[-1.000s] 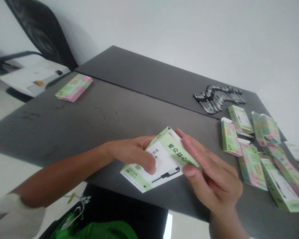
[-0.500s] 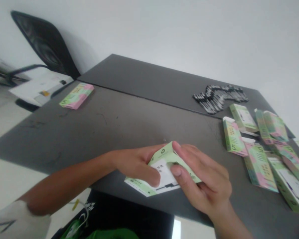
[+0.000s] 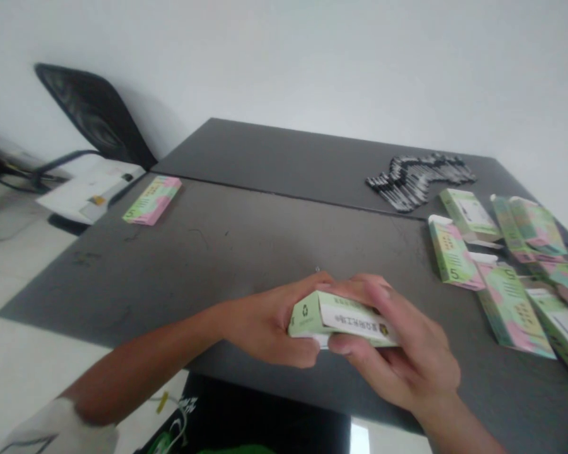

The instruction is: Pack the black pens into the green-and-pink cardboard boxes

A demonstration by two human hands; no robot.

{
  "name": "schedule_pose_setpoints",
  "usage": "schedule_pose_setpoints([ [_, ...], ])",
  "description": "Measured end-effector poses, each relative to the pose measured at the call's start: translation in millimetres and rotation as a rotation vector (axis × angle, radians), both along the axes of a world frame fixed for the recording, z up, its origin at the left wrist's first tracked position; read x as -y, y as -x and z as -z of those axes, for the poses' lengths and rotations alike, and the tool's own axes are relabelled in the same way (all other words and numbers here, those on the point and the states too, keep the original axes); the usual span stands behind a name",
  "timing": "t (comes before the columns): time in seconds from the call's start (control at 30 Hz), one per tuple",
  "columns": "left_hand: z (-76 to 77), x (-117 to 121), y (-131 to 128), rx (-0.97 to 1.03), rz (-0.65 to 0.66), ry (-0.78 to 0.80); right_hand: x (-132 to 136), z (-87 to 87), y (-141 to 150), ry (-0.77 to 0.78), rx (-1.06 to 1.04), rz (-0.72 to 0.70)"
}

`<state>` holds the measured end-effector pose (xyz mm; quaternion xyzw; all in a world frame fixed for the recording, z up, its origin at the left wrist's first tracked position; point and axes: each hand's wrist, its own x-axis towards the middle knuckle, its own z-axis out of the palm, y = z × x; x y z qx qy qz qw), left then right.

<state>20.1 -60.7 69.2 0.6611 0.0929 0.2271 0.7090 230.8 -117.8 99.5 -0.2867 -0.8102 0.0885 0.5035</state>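
Noting the green carton (image 3: 345, 318) folded into a squared-up box, no longer splayed open, we saw both hands closed on it above the bench (image 3: 99, 296): left hand (image 3: 265, 331) fingers curled round one end, right hand (image 3: 397, 359) fingers and thumb pinching the other. Farther right lay more green-pink cartons (image 3: 506, 309), then black-and-white strips (image 3: 419, 181).

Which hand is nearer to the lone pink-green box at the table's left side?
Left. The left hand lies nearer, down-right of the box; the right hand lies farther right.
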Motion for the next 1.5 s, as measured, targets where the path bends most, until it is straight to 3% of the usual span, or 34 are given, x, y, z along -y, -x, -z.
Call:
schedule_pose_setpoints([
  [0.17,-6.4,0,3,-0.054,-0.003,-0.040,5,-7.1,2,-0.045,0.000,-0.002],
  [0.33,-8.9,0,-1,-0.067,-0.016,-0.086,3,-2.6,3,-0.053,0.009,0.011],
  [0.63,-11.8,1,-8,-0.060,0.046,0.081,0,-1.1,3,0.011,-0.023,0.036],
  [0.7,-10.4,0,-7,-0.077,0.088,0.168,-2,3.5,3,0.066,-0.059,0.070],
  [0.83,0.4,-2,-5,-0.127,0.051,0.404,-8,11.0,3,0.243,-0.171,0.143],
  [1.0,5.5,-5,-7,-0.186,0.079,0.480,-11,2.3,0,0.245,-0.031,0.051],
  [1.3,-3.4,1,-11,-0.174,0.083,0.611,-13,-3.1,-5,0.380,-0.041,-0.066],
  [1.5,-4.1,2,-8,-0.138,0.020,0.517,-12,-5.5,-7,0.346,-0.047,-0.110],
])
